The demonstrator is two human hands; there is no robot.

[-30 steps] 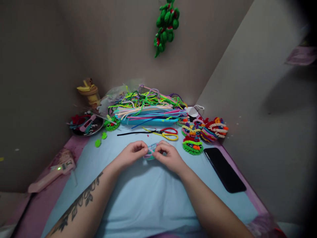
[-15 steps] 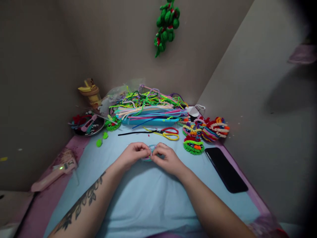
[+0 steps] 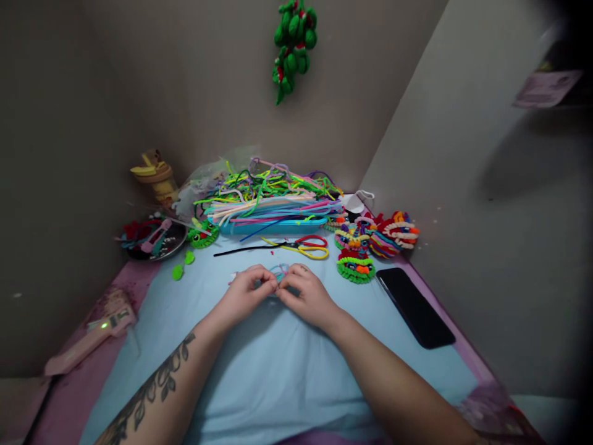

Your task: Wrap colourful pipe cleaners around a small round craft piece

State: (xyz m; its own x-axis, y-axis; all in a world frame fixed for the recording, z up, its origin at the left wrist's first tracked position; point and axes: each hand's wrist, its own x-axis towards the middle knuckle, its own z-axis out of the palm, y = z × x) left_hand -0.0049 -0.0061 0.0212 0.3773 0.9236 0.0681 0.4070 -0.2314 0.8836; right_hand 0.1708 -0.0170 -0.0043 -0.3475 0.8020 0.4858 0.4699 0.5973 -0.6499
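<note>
My left hand (image 3: 250, 289) and my right hand (image 3: 306, 290) meet over the blue cloth (image 3: 278, 371), thumbs and fingers pinched together. Between them is a small loop of light blue pipe cleaner (image 3: 279, 270), partly covered by my fingers. Both hands are closed on it, fingertips nearly touching. A small pale and pink bit (image 3: 233, 277) shows beside my left hand, too small to name. Just beyond my hands lie scissors (image 3: 312, 248) with one red and one yellow handle, and a black pipe cleaner (image 3: 245, 250).
A blue tray (image 3: 273, 227) heaped with pipe cleaners stands at the back. Colourful pipe-cleaner figures (image 3: 356, 269) and a black phone (image 3: 417, 308) are on the right. On the left are a pink glue gun (image 3: 92, 337) with a lit green light, a metal bowl (image 3: 175, 244) and green pieces (image 3: 177, 272).
The whole scene has shifted slightly left as the camera turned. My hands stay together on the pipe-cleaner loop; its upper part shows differently between my fingers.
</note>
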